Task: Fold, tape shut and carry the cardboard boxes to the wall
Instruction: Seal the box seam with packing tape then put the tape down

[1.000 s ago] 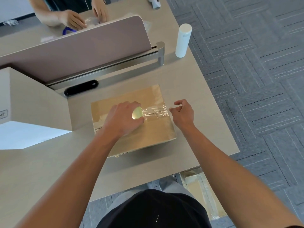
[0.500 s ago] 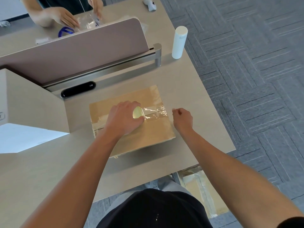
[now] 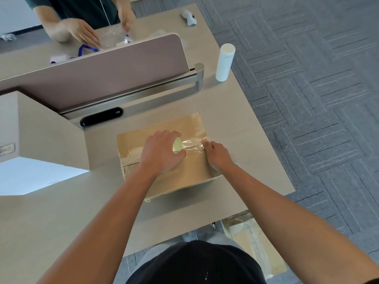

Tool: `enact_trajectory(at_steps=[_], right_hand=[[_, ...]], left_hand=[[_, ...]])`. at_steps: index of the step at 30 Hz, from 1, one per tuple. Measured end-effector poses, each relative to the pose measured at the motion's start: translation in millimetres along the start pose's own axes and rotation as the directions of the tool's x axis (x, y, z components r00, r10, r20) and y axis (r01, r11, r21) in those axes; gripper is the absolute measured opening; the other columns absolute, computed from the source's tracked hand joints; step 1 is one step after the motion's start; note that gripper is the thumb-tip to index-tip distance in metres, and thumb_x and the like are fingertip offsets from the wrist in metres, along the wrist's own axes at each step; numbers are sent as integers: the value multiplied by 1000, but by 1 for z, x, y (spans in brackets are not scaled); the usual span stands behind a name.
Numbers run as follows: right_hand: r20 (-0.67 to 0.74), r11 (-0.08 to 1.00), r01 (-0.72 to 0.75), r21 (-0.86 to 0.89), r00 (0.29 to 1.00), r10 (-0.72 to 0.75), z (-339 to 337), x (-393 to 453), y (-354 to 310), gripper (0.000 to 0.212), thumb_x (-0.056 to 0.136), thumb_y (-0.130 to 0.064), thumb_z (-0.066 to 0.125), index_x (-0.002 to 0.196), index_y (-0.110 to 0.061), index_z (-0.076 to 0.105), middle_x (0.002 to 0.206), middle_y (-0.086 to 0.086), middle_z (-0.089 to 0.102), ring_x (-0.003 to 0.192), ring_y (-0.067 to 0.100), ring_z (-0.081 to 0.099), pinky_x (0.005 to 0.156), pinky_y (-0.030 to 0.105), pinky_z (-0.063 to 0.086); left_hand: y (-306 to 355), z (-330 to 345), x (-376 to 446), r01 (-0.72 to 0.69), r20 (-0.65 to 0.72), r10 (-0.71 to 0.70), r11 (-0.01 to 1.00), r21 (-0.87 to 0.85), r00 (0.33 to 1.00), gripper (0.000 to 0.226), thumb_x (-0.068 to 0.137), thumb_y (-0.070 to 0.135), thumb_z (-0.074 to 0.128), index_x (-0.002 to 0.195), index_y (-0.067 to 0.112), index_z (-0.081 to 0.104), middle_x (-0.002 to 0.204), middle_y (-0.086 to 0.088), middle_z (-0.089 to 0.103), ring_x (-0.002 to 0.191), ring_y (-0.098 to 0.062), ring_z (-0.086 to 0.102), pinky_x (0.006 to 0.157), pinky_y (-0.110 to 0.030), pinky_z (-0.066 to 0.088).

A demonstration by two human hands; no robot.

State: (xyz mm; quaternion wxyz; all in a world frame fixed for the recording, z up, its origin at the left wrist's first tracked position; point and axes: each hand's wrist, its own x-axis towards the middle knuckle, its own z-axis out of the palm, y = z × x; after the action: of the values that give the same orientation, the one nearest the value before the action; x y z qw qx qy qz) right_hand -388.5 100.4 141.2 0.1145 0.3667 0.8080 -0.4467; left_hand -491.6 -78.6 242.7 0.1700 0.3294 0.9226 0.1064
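Both hands, left hand (image 3: pixel 162 152) and right hand (image 3: pixel 218 155), press tape (image 3: pixel 192 145) onto the cardboard box (image 3: pixel 192 173).

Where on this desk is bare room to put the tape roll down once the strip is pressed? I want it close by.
Bare desk lies right of the cardboard box, toward the white cylinder. A wider bare stretch runs in front of the box, by the near edge. Left is crowded: the large box stands close. Behind sit the black device and divider rail.
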Motion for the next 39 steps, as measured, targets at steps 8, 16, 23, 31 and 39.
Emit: enact_trajectory(at_steps=[8,16,23,31,39], right_hand=[[-49,975,-5,-220,999,-6,-2,-6,1,64,108,-63,18,119,-19,63,114,4,68,106,32,62,85,43,46],[-321,949,-238,-209,933,163,-26,-31,104,50,107,-47,45,144,-13,54,139,12,57,126,33,56,98,45,48],[-273,904,-291,-314,939,208,-21,-19,145,50,97,-51,62,135,-17,62,130,10,58,119,33,58,94,42,48],[-252,870,-235,-434,958,134,-4,10,135,38,99,-48,61,122,-19,64,122,10,59,116,32,57,95,44,45],[-377,997,20,77,926,11,-37,7,71,25,95,-44,66,93,-19,62,77,-2,67,75,24,65,63,38,47]], left_hand=[[4,6,-3,-13,-49,15,999,41,999,64,90,57,60,147,29,50,124,1,60,122,-27,51,104,-44,34],[2,16,-3,2,-125,12,994,110,992,61,86,66,55,134,28,62,115,2,62,112,-29,53,95,-44,35],[3,18,-4,22,-155,-5,994,108,988,65,81,72,45,127,30,64,113,4,61,109,-29,53,94,-44,37],[2,21,-2,45,-173,-23,991,129,985,66,81,74,41,125,32,65,112,7,61,108,-26,53,97,-43,35],[-1,23,1,28,-198,-5,993,114,980,59,84,70,49,124,31,67,109,8,61,107,-25,53,99,-42,34]])
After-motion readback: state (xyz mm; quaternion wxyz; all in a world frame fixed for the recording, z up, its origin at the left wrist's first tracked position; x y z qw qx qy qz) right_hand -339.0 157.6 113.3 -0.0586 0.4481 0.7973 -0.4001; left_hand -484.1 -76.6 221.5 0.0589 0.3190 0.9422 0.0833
